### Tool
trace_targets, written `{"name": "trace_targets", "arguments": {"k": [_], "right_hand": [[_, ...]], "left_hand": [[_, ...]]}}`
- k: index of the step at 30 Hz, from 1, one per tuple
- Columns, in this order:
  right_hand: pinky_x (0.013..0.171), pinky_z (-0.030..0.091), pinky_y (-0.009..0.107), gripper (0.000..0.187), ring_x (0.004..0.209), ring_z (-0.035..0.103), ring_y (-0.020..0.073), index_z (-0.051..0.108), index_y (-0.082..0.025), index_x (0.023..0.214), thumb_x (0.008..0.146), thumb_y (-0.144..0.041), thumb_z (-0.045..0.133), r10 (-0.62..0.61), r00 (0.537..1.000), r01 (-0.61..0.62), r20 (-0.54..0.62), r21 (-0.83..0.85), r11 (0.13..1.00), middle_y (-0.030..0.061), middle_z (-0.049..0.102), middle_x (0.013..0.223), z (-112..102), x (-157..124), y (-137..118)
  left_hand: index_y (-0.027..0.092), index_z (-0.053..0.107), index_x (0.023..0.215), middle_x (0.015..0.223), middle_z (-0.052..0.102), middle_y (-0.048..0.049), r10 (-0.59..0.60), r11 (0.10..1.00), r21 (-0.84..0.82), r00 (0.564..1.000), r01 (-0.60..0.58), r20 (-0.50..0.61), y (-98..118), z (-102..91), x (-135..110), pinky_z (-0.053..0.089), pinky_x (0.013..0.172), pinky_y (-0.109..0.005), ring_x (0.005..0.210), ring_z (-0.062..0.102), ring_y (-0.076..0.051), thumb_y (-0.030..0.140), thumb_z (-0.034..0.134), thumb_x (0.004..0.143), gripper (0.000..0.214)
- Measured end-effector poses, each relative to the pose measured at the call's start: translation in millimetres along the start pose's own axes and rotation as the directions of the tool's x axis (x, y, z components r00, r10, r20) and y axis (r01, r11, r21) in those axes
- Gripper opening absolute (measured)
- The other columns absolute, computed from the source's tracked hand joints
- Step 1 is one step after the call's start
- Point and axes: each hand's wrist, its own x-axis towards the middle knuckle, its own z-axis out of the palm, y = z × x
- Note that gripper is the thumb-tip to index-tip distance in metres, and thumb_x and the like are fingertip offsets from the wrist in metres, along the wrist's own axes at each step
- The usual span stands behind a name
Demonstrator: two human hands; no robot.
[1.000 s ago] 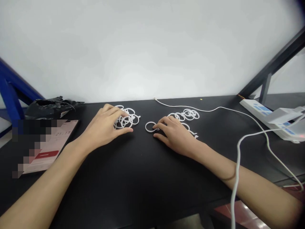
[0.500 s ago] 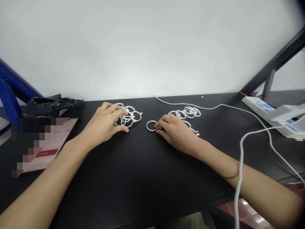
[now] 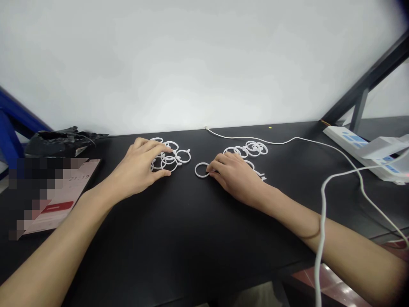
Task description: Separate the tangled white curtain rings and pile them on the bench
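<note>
A single white round plastic-looking ring (image 3: 202,176) lies flat on the black table (image 3: 185,238), immediately left of the right hand (image 3: 234,172), the nearer one. Those fingers are narrow at its right edge; a firm pinch cannot be told. Farther left, the left hand (image 3: 137,167) spreads wide over clustered white rings (image 3: 175,158).

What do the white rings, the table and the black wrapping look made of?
Rings: likely plastic, satin; evenly white and smooth.
Table: black, low sheen, no visible grain; laminate or painted metal, unclear.
Black wrapping: probably thin plastic film, slightly shiny; crumpled and ragged-edged.
</note>
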Motion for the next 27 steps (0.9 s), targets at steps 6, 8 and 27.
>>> {"name": "trace_targets", "arguments": {"k": [6, 8, 27], "right_hand": [[0.079, 0.045, 0.038, 0.017, 0.086, 0.055, 0.0231, 0.059, -0.014, 0.109, 0.094, -0.019, 0.055, -0.072, 0.987, 0.084, -0.141, 0.08, 0.993, 0.0106, 0.065, 0.101, -0.4, -0.5, -3.0], [0.079, 0.046, 0.038, 0.015, 0.086, 0.055, 0.0227, 0.059, -0.013, 0.107, 0.094, -0.02, 0.054, -0.122, 0.968, 0.148, -0.218, 0.106, 0.983, 0.0109, 0.065, 0.1, -0.8, -0.7, -5.0], [0.076, 0.051, 0.034, 0.012, 0.083, 0.058, 0.0186, 0.062, -0.017, 0.101, 0.097, -0.025, 0.053, -0.204, 0.874, 0.319, -0.441, 0.204, 0.926, 0.0087, 0.067, 0.094, -6.9, 0.0, -8.5]], "left_hand": [[0.023, 0.054, 0.128, 0.128, 0.06, -0.0071, 0.142, 0.99, 0.007, 0.986, -0.141, -0.086, 33.2, 3.1, -1.8, 0.039, 0.101, -0.049, 0.117, 0.046, -0.03, 0.05, 0.067, 0.083, 0.055], [0.018, 0.053, 0.131, 0.127, 0.06, -0.0094, 0.215, 0.977, 0.013, 0.972, -0.214, -0.1, 45.2, 7.2, -2.9, 0.039, 0.102, -0.047, 0.116, 0.047, -0.029, 0.051, 0.066, 0.083, 0.059], [0.014, 0.057, 0.119, 0.104, 0.069, -0.0076, 0.294, 0.954, -0.006, 0.936, -0.301, -0.193, 60.1, 14.0, -5.1, 0.043, 0.093, -0.041, 0.102, 0.055, -0.025, 0.038, 0.066, 0.088, 0.04]]}}
